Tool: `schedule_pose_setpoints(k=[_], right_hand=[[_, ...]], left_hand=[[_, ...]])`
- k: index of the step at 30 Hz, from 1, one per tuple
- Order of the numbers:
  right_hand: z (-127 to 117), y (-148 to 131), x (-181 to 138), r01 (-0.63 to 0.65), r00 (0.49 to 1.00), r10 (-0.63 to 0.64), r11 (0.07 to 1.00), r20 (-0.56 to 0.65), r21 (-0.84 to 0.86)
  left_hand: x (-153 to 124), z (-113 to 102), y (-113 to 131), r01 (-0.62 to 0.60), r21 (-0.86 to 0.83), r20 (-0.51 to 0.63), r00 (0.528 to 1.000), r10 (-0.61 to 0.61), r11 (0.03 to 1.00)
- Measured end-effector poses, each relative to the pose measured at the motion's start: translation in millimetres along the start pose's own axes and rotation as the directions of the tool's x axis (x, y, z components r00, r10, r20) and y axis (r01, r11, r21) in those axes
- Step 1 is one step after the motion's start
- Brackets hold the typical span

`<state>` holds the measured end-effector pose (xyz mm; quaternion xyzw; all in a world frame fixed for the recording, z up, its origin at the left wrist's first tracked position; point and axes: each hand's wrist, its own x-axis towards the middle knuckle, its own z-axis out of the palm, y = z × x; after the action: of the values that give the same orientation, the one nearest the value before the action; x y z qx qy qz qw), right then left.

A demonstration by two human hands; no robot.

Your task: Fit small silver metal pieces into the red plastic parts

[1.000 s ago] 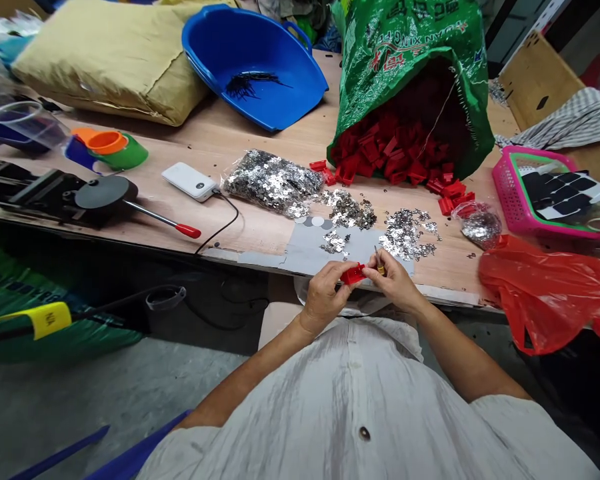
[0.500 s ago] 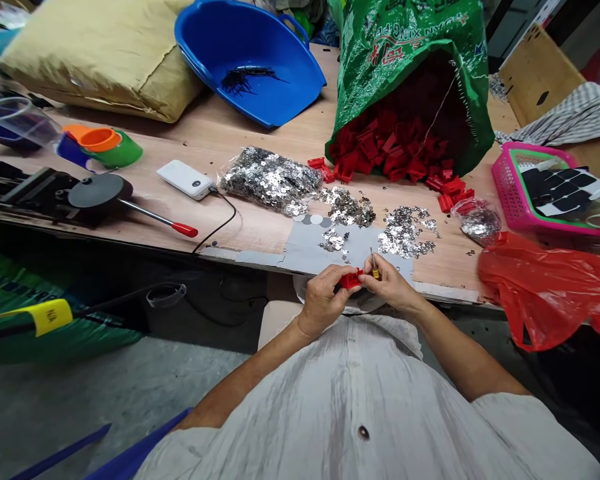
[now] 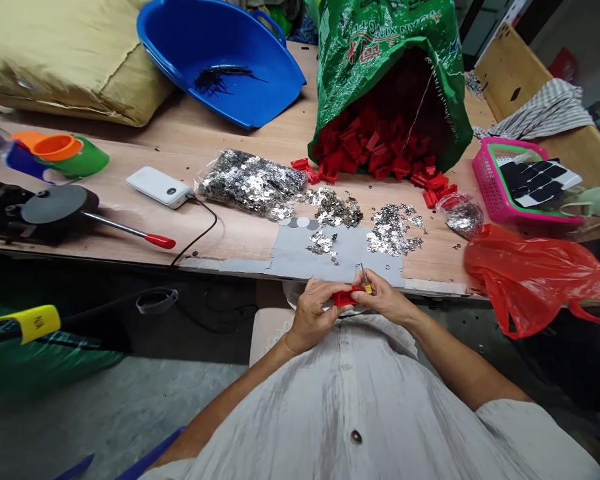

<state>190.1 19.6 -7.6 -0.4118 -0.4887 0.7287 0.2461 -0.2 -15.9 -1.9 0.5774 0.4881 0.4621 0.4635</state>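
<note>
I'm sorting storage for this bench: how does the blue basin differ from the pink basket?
The blue basin has solid walls; the pink basket has slotted, latticed ones. The blue basin lies at the far left of the table and holds a small bunch of thin dark pieces; the pink basket sits at the right edge and holds black-and-white cards. The basin looks larger. Both are open-topped plastic containers.

Small red clip (image 3: 344, 297) pinched between both hands — left hand (image 3: 314, 313), right hand (image 3: 386, 299).
</note>
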Motion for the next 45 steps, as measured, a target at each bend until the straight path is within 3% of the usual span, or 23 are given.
schedule_pose_setpoints(k=[6,9,11,13,15,18,21,25,28,32,45], right_hand=[[-1,4,-4,-0.006,0.997,-0.002,0.995,0.081,0.096],[-13,-2,-2,0.006,0.991,0.000,0.999,0.136,-0.047],[-27,-10,5,0.081,0.996,-0.071,0.958,0.047,-0.275],[-45,-19,15,0.124,0.957,-0.253,0.804,-0.145,-0.582],[-60,-23,27,0.082,0.884,-0.414,0.596,-0.218,-0.799],[-70,-22,42,0.011,0.867,-0.460,0.405,-0.194,-0.914],[-69,-19,50,-0.043,0.878,-0.436,0.335,-0.196,-0.941],[-66,-19,53,-0.076,0.890,-0.408,0.311,-0.205,-0.947],[-67,-20,52,-0.085,0.885,-0.413,0.311,-0.216,-0.947],[-67,-20,53,-0.101,0.887,-0.407,0.293,-0.220,-0.951],[-66,-24,53,-0.146,0.897,-0.369,0.271,-0.242,-0.952]], left_hand=[[4,-4,-1,0.003,-0.084,0.065,0.998,0.003,0.996],[6,-6,-7,0.035,-0.168,0.036,0.999,-0.030,0.985],[6,-6,-10,0.091,-0.277,0.011,0.996,-0.092,0.956],[7,-7,-11,0.161,-0.389,0.023,0.986,-0.165,0.907],[7,-7,-10,0.215,-0.459,0.052,0.975,-0.215,0.862],[7,-6,-9,0.248,-0.478,0.054,0.966,-0.254,0.842],[7,-5,-11,0.249,-0.467,0.047,0.965,-0.257,0.849],[11,-5,-15,0.195,-0.367,-0.003,0.977,-0.211,0.909],[13,-5,-15,0.084,-0.196,-0.050,0.994,-0.096,0.977],[14,-3,-12,-0.026,-0.062,-0.050,0.999,0.023,0.998],[12,-4,-13,-0.085,-0.029,-0.074,0.994,0.083,0.996]])
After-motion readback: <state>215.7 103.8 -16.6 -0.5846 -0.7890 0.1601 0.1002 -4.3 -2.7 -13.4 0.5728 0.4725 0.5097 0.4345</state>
